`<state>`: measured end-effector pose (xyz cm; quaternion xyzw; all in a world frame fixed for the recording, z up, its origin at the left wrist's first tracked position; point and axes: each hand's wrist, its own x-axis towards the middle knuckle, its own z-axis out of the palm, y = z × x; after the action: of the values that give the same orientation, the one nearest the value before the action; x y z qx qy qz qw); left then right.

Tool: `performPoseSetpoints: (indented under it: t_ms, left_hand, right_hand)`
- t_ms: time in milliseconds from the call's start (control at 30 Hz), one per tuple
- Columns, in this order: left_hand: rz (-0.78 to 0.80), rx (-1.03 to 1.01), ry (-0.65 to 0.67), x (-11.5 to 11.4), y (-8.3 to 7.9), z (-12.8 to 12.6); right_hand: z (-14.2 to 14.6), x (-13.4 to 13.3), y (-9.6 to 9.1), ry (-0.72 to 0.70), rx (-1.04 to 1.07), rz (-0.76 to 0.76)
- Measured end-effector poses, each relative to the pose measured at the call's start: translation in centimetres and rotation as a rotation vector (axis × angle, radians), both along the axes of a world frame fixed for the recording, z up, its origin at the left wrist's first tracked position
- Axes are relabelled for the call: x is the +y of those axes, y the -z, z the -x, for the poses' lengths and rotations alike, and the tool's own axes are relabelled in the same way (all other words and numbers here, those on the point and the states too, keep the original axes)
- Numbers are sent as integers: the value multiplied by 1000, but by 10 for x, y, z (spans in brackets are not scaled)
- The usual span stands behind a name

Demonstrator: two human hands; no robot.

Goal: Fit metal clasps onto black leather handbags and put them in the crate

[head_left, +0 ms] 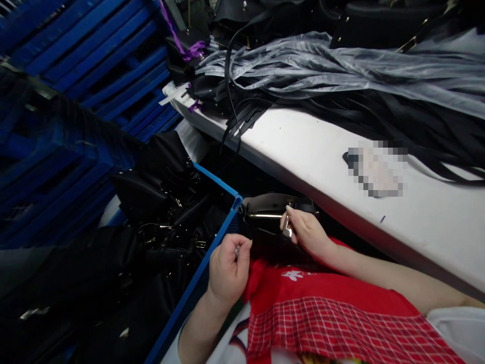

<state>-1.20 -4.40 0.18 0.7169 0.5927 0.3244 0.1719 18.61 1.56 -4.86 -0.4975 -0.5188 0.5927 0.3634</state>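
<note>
A black handbag (265, 203) with a gold zip (265, 216) sits in front of me, close to the red apron over my lap. My right hand (305, 230) is at the bag's right part, thumb and fingers pinched on a small shiny metal fitting (288, 228). Whether that fitting is joined to the bag cannot be made out. Left of the bag and nearer to me, my left hand (228, 268) is closed in a fist. Something small and greyish shows between its thumb and fingers, too little to name.
A blue-rimmed crate (197, 280) full of black bags (151, 202) stands at my left. Blue pallets (102, 60) are stacked behind it. On the white table (303, 146) at right lie black straps (341, 114), clear plastic wrap (303, 65) and a blurred-out flat object (379, 172).
</note>
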Motion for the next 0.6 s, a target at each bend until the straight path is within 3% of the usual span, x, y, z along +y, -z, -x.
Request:
performPoseSetpoints:
  t_ms: [133, 600]
  left_hand:
    - [65, 26, 69, 3, 1, 3]
    - [98, 72, 213, 23, 13, -39]
  right_hand:
    - [2, -1, -1, 4, 25, 3]
    - [-3, -3, -2, -9, 32, 10]
